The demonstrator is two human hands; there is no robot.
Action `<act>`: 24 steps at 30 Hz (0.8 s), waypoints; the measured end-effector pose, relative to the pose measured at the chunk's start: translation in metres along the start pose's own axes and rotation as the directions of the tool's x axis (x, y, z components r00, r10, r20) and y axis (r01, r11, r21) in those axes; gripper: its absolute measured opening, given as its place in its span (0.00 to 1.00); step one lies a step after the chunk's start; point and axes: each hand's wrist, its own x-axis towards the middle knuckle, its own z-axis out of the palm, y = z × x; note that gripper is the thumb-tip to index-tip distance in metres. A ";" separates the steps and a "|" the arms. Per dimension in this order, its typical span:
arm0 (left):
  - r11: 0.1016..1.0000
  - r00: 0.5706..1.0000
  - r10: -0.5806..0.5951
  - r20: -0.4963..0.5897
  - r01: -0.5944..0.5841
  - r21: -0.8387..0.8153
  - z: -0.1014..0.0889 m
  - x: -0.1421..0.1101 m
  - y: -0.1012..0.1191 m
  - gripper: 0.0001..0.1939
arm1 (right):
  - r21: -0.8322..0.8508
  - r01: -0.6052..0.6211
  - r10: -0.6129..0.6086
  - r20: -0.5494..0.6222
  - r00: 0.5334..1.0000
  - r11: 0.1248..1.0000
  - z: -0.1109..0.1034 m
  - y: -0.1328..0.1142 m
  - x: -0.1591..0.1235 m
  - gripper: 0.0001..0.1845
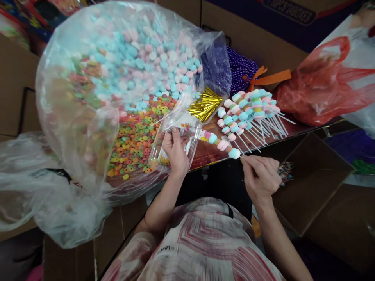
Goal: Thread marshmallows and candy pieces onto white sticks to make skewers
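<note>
My right hand (260, 175) is closed in a pinch on the stick end of a candy skewer (222, 145), threaded with pink, blue and white marshmallows. The skewer's far end meets a clear printed wrapper (189, 132), and how far it reaches inside is hard to make out. My left hand (177, 152) pinches that wrapper between thumb and fingers, above a clear plastic tray (192, 150) with printed pieces in it. Right of the held skewer, a pile of finished-looking marshmallow skewers (249, 107) lies with white sticks pointing toward me.
A large clear plastic bag (47, 89) spreads over marshmallows (164, 54) and ring gummies (137, 140) at left. Gold twist ties (206, 104) lie beyond the tray. Purple beads (241, 68) and a red plastic bag (319, 86) stand behind. Cardboard boxes (316, 175) sit below right.
</note>
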 end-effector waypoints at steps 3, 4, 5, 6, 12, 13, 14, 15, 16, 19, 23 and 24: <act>0.999 0.999 0.041 0.012 -0.041 0.028 -0.001 0.000 0.000 0.21 | 0.111 -0.140 0.139 0.016 0.990 0.984 0.005 0.001 -0.003 0.04; 0.998 0.998 0.055 0.008 -0.055 0.027 0.000 0.000 0.000 0.22 | 0.121 -0.162 0.161 0.024 0.987 0.979 0.006 0.002 -0.005 0.04; 0.997 0.998 0.068 0.000 -0.068 0.022 0.000 0.000 0.000 0.22 | 0.120 -0.168 0.166 0.027 0.986 0.979 0.007 0.001 -0.006 0.04; 0.997 0.997 0.079 -0.010 -0.078 0.015 0.000 0.000 0.000 0.23 | 0.110 -0.161 0.159 0.027 0.987 0.981 0.008 0.001 -0.007 0.04; 0.999 1.000 0.023 -0.009 -0.023 0.023 0.000 0.000 0.000 0.24 | 0.087 -0.157 0.156 0.017 0.988 0.984 0.009 -0.007 -0.013 0.06; 1.000 1.000 0.008 0.010 -0.008 0.022 -0.001 0.001 0.000 0.24 | 0.109 -0.171 0.170 0.018 0.985 0.979 0.009 -0.007 -0.013 0.06; 1.000 0.999 -0.003 0.032 0.002 0.016 -0.001 0.001 0.000 0.24 | 0.136 -0.183 0.182 0.021 0.983 0.974 0.009 -0.006 -0.013 0.06; 1.000 0.999 -0.009 0.053 0.009 0.008 -0.002 0.002 0.001 0.23 | 0.164 -0.195 0.193 0.032 0.981 0.967 0.009 -0.005 -0.013 0.06; 1.000 0.997 -0.013 0.071 0.013 0.002 -0.002 0.003 0.001 0.23 | 0.192 -0.210 0.205 0.045 0.978 0.959 0.010 -0.004 -0.013 0.05; 1.000 0.993 -0.026 0.116 0.026 0.003 -0.004 0.005 0.003 0.23 | 0.270 -0.282 0.268 0.089 0.959 0.921 0.011 -0.002 -0.011 0.04; 0.997 0.974 -0.069 0.215 0.063 0.034 -0.005 0.003 0.002 0.21 | 0.362 -0.435 0.384 0.207 0.900 0.824 0.013 -0.005 -0.009 0.03; 0.997 0.971 -0.077 0.228 0.067 0.048 -0.005 0.001 0.001 0.21 | 0.374 -0.455 0.394 0.231 0.890 0.808 0.014 -0.006 -0.009 0.03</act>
